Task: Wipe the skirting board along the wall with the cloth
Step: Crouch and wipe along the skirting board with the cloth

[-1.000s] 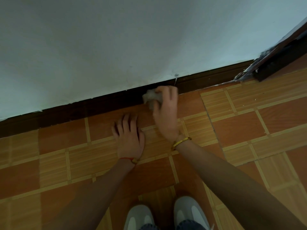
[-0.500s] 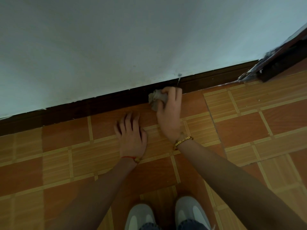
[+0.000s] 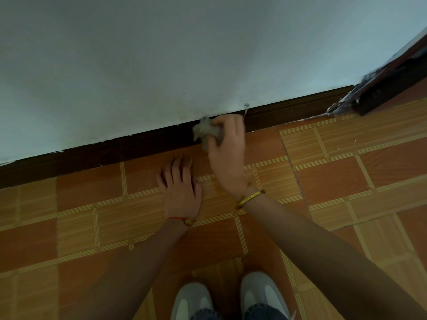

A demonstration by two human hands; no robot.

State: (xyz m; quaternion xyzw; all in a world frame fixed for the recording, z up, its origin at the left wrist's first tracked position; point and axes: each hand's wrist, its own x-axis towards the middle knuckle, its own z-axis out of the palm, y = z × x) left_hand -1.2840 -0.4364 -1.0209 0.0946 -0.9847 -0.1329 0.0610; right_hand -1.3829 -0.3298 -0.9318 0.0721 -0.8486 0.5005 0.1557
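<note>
A dark brown skirting board (image 3: 104,153) runs along the foot of the pale wall, rising from left to right. My right hand (image 3: 227,151) grips a crumpled grey-white cloth (image 3: 205,130) and holds it against the board near the middle of the view. Part of the cloth is hidden under my fingers. My left hand (image 3: 180,190) rests flat on the orange floor tiles just below and left of the right hand, fingers spread toward the wall. It holds nothing.
A dark door frame (image 3: 388,86) with paint-splashed trim meets the skirting at the upper right. My two grey shoes (image 3: 226,301) stand on the tiled floor (image 3: 346,181) at the bottom. A small mark (image 3: 246,105) sits on the wall just above the board.
My right hand with the cloth has slid a little left along the skirting and up toward its top edge. My left hand has stayed flat on the floor.
</note>
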